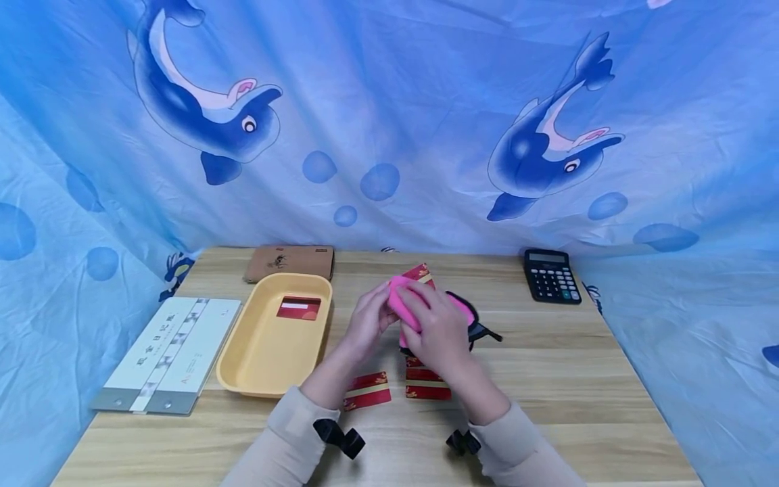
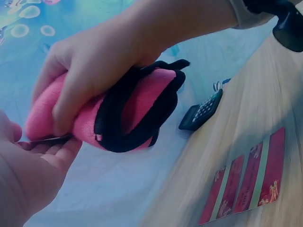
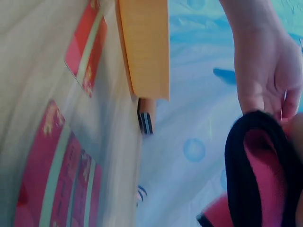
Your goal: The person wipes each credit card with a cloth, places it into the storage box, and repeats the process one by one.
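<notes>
Both hands are raised over the middle of the table around a soft pink pouch with black edging (image 2: 87, 118), folded over. My right hand (image 1: 441, 331) grips it from above, fingers and thumb wrapped around the pink cloth. At the pouch's far end, my left hand (image 1: 367, 321) holds it with curled fingers; a thin dark edge shows between those fingers and the cloth, too hidden to identify. Red-and-gold cards (image 1: 428, 392) lie on the table below the pouch. Another such card (image 1: 368, 391) lies left of them, and a further card (image 1: 420, 272) shows behind the hands.
A yellow tray (image 1: 262, 365) at the left contains a red card (image 1: 299, 308). Beyond it lies a brown wallet (image 1: 292, 262). A pale account book (image 1: 167, 352) rests at the far left. A black calculator (image 1: 552, 276) sits at the back right, before a blue dolphin curtain (image 1: 426, 135).
</notes>
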Available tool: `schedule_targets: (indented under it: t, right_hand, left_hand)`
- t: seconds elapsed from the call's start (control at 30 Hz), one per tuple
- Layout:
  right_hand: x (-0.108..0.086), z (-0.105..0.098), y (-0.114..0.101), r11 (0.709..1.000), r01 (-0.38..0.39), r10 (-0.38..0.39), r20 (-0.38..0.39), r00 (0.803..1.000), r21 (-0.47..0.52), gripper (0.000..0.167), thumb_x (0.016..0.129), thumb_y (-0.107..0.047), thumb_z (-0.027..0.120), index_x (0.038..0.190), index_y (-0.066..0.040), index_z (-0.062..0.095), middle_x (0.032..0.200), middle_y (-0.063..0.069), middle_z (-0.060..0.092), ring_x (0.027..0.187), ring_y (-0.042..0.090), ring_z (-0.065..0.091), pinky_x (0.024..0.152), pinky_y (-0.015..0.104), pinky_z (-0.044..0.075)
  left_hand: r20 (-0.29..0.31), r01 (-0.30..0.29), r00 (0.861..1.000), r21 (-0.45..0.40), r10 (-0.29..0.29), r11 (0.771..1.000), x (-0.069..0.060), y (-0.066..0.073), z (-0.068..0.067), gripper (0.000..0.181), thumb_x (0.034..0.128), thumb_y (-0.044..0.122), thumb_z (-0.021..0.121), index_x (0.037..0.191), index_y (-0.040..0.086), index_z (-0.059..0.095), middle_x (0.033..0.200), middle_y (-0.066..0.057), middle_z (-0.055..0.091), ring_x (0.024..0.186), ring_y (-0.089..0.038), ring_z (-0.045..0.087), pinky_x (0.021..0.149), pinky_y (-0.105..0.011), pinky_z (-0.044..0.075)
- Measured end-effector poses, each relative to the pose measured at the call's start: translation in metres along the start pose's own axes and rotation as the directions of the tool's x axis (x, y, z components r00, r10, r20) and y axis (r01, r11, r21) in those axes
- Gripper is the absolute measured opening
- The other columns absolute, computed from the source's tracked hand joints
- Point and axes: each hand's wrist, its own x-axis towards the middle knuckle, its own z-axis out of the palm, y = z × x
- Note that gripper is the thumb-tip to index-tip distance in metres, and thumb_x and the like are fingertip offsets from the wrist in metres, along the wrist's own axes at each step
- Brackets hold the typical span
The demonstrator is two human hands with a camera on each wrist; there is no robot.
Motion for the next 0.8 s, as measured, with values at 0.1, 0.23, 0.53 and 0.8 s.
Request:
schedule_targets:
  t: [0.1, 0.23, 0.53, 0.8]
  right_hand:
    - [0.0, 0.0, -0.007, 0.999, 0.033, -0.033, 0.004, 0.999, 0.012, 0.043, 0.083, -0.017, 0.07, 0.126, -0.013, 0.072, 0.127, 0.01, 0.066, 0.096, 0.028, 0.067, 0.084, 0.041, 0.06]
    - [0.002, -0.001, -0.005, 1.0, -0.025, 0.025, -0.08, 0.996, 0.0, 0.041, 0.082, -0.014, 0.07, 0.123, -0.014, 0.075, 0.123, 0.008, 0.069, 0.092, 0.029, 0.068, 0.074, 0.043, 0.061]
    - [0.0, 0.004, -0.003, 0.999, -0.041, 0.042, -0.094, 0.995, 0.014, 0.048, 0.08, -0.013, 0.07, 0.128, -0.008, 0.071, 0.126, 0.015, 0.067, 0.102, 0.034, 0.068, 0.082, 0.047, 0.061]
    - [-0.005, 0.014, 0.006, 0.999, -0.035, 0.037, -0.1, 0.994, 0.028, 0.047, 0.081, -0.013, 0.067, 0.128, -0.009, 0.071, 0.123, 0.013, 0.068, 0.103, 0.033, 0.068, 0.077, 0.047, 0.062]
  left_hand:
    - [0.001, 0.01, 1.0, 0.022, -0.01, 1.0, -0.002, 0.0, -0.003, 0.05, 0.1114, 0.025, 0.029, 0.144, -0.008, 0.046, 0.13, -0.02, 0.061, 0.106, -0.013, 0.065, 0.099, -0.03, 0.054]
    - [-0.007, 0.004, 1.0, 0.042, -0.004, 0.999, -0.006, 0.001, -0.005, 0.048, 0.112, 0.026, 0.034, 0.141, -0.009, 0.049, 0.13, -0.023, 0.062, 0.107, -0.016, 0.068, 0.098, -0.031, 0.055]
    - [-0.118, 0.003, 0.993, 0.058, 0.004, 0.998, -0.01, 0.004, -0.002, 0.041, 0.1118, 0.018, 0.036, 0.14, -0.007, 0.052, 0.131, -0.025, 0.063, 0.114, -0.025, 0.068, 0.095, -0.03, 0.056]
    - [-0.197, 0.033, 0.98, 0.065, -0.02, 0.997, -0.014, -0.005, -0.004, 0.042, 0.1117, 0.022, 0.037, 0.134, -0.008, 0.055, 0.121, -0.025, 0.067, 0.087, -0.014, 0.072, 0.086, -0.03, 0.06]
